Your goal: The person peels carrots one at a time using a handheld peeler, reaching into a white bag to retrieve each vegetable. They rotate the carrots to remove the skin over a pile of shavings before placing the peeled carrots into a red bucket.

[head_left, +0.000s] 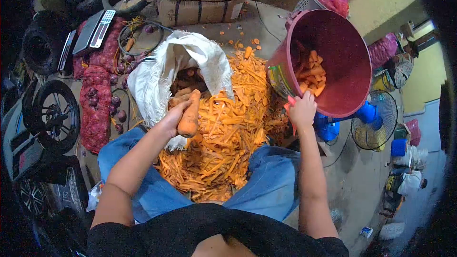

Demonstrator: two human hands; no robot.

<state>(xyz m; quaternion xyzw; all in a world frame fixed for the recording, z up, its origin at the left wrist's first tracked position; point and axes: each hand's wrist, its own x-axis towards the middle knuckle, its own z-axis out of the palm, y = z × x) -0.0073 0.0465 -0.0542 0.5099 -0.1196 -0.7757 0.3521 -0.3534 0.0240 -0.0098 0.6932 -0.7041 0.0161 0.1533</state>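
My left hand (pixel 172 120) is wrapped around a thick unpeeled carrot (pixel 190 116), in front of the mouth of a white woven sack (pixel 147 78). More carrots (pixel 188 85) lie inside that sack. At the near rim of a large dark red bucket (pixel 328 33), my right hand (pixel 303 110) is closed on a red peeler (pixel 291 107), whose blade I cannot make out. Peeled carrot pieces (pixel 312 74) rest in the bucket, which tilts toward me. Between my legs spreads a big heap of carrot peelings (pixel 228 128).
Net bags of red onions (pixel 95 109) lie at left, with a scale (pixel 95 31) on top. Cardboard boxes (pixel 202 0) stand at the back. A fan (pixel 374 120) is right of the bucket. A motorcycle wheel (pixel 51 114) stands far left.
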